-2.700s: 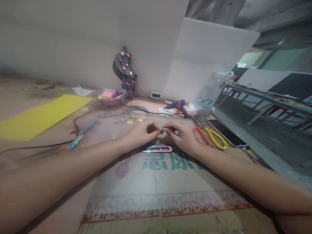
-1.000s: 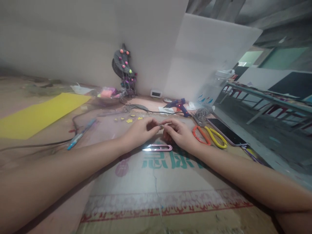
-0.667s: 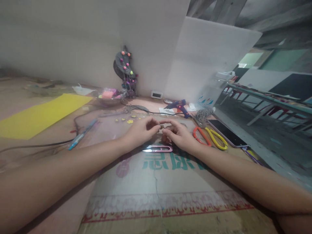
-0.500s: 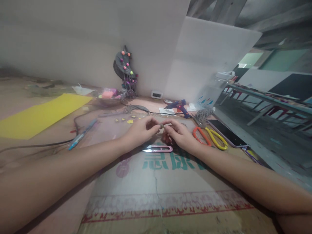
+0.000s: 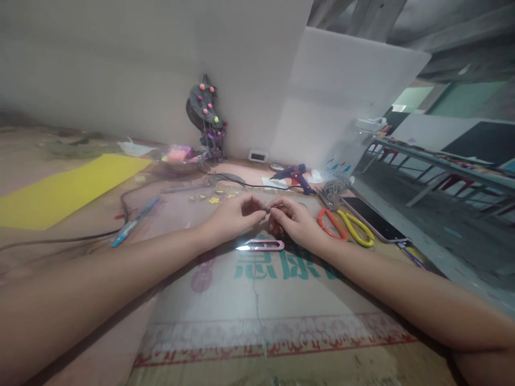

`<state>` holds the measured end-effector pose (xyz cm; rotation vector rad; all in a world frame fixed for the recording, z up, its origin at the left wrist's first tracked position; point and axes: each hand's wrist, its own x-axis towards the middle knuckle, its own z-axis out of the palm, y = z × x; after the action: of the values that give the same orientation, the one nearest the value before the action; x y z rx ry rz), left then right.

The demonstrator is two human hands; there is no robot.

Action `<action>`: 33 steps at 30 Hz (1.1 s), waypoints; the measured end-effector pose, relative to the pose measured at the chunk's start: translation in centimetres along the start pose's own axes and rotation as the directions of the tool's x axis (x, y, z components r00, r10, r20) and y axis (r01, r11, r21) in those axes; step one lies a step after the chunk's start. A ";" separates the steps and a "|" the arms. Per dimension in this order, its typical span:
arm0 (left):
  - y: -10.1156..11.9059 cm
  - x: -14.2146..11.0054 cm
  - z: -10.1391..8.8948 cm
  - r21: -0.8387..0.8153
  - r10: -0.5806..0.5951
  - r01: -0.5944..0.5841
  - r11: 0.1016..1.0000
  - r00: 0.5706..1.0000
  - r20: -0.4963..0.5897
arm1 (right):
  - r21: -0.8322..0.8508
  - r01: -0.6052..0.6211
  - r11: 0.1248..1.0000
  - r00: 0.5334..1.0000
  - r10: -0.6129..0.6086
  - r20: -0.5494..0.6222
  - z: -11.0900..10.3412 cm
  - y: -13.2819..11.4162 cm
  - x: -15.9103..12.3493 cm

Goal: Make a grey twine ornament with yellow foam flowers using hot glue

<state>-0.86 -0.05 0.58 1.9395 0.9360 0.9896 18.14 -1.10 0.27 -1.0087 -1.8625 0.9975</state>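
Observation:
My left hand point(image 5: 238, 215) and my right hand point(image 5: 293, 219) meet fingertip to fingertip above the printed cardboard point(image 5: 213, 305). Both are closed in a pinch on one small, dark greyish piece point(image 5: 266, 209), mostly covered by the fingers, so its kind does not show. Just below the hands lies a pair of pink thread snips point(image 5: 273, 245), blades pointing left. Small yellow flower-shaped pieces point(image 5: 214, 200) are scattered beyond my left hand. To the right of my right hand rest scissors with one orange and one yellow handle point(image 5: 356, 228).
A blue hot glue gun point(image 5: 295, 174) with a red light lies behind the hands, its black cord running left. Around the edges are a phone point(image 5: 374, 219), a blue pen point(image 5: 135, 221), a yellow sheet point(image 5: 76, 187), a bowl point(image 5: 183, 165) and a grey moon-shaped decoration point(image 5: 201, 104).
The fingertips have shifted slightly around the small piece, which both hands still pinch. Otherwise the view has moved only a little.

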 end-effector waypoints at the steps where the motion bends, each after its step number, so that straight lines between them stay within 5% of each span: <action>1: 0.0 0.0 0.0 -0.013 0.006 -0.006 1.000 1.000 0.011 | 0.003 -0.001 1.000 1.000 0.001 -0.007 0.0 0.0 0.0; 15: 0.5 -0.4 -0.2 0.247 0.105 -0.097 0.964 0.994 -0.023 | -0.211 0.062 0.975 0.998 -0.066 -0.012 0.0 -0.3 -0.2; 33: 0.7 -0.3 -0.5 0.171 0.093 -0.081 0.982 0.994 -0.060 | -0.223 0.070 0.972 0.997 -0.073 -0.007 -0.3 0.1 -0.1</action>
<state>-1.24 -0.48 1.28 2.1145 1.0086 1.0616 18.48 -1.06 0.27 -1.0668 -2.0157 0.7479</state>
